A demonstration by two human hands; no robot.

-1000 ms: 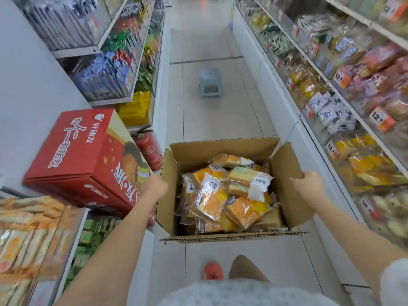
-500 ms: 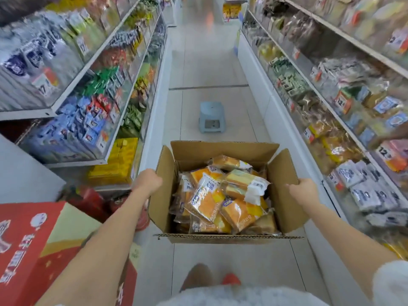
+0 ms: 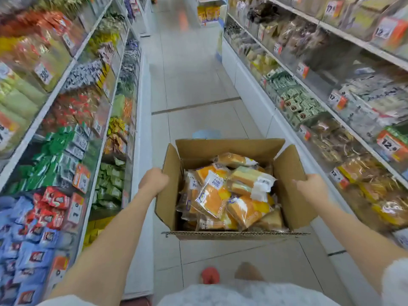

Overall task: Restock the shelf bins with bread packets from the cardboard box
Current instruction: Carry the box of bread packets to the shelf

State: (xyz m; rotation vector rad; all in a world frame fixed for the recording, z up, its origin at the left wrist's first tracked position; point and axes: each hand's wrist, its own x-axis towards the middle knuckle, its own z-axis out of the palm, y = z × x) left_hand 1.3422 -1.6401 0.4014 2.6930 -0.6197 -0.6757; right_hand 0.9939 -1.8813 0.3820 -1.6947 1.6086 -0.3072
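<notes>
Head view, red carton gone, cardboard box (image 3: pixel 287 195) still carried

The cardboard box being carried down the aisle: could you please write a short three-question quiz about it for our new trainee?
1. True or false: the cardboard box is closed and taped.
2. Where does each hand hold it? A) both underneath B) left hand on the left flap, right hand on the right flap C) one hand only
3. Fill in: the box holds many bread ______.

Key: 1 false, its flaps stand open. 2 B. 3 packets.
</notes>
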